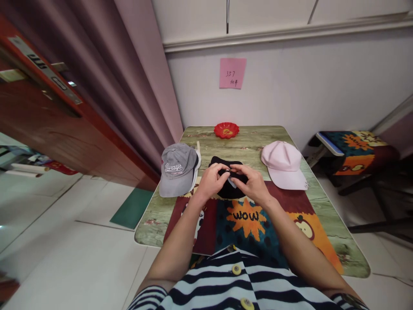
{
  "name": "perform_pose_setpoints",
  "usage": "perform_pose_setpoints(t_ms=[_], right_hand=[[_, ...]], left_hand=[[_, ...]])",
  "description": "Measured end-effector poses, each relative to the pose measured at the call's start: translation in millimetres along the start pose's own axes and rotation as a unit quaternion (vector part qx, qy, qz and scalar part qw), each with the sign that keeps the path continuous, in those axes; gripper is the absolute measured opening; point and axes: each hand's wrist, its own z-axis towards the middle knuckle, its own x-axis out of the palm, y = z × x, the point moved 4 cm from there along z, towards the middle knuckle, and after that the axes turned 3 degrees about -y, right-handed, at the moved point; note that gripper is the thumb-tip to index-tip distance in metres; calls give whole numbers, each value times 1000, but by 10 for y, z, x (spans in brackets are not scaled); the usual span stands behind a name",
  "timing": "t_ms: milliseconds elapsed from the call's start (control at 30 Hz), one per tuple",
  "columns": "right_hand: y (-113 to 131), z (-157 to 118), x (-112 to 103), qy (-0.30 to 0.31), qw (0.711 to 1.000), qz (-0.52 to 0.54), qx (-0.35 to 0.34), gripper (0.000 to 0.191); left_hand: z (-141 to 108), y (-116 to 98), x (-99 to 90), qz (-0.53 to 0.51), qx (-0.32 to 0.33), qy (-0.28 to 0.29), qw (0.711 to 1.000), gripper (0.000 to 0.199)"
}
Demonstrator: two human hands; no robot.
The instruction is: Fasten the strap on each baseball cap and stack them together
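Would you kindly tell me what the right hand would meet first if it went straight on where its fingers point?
Most likely the black cap, right at the fingertips of the right hand, with the left hand just beyond; depth is unclear.

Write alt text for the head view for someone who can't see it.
A left hand and right hand hold a black cap at a table. A gray cap is on the left, a pink cap on the right, and a red dish behind.

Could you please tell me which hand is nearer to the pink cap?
Right: the right hand is left of the pink cap; the left hand is farther left, nearer the gray cap.
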Motion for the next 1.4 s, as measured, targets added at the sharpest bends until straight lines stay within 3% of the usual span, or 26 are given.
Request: perform_pose_setpoints(t_ms=[100, 233, 600, 833, 1033, 1133, 1233, 1333, 1400], right_hand=[[-47, 3, -40, 25, 999, -27, 25, 21], [-43, 27, -74, 41, 998, -5, 48, 23], [-6, 45, -85, 27, 998, -8, 51, 27], [-35, 22, -66, 27, 998, -17, 50, 28], [-120, -46, -193, 66, 992, 77, 70, 22], [-351, -143, -350, 57, 987, 116, 91, 32], [-610, -250, -423, 49, 993, 46, 95, 47], [-694, -296, -311, 101, 992, -35, 64, 71], [-655, -273, -192, 131, 989, -57, 44, 79]], left_hand=[[4, 61, -34, -40, -29, 22, 999, 19], [-12, 79, -96, -69, -54, 49, 995, 25], [-1, 262, -132, -124, -85, -12, 989, 33], [-3, 308, -151, -94, -79, -45, 991, 31], [-53, 252, -283, -68, -54, 9, 996, 27], [-104, 251, -458, -46, -27, 0, 999, 29], [-143, 316, -572, -9, 11, -6, 1000, 33], [-141, 440, -584, 61, 62, -8, 996, 52], [-119, 537, -576, 116, 81, -24, 990, 54]])
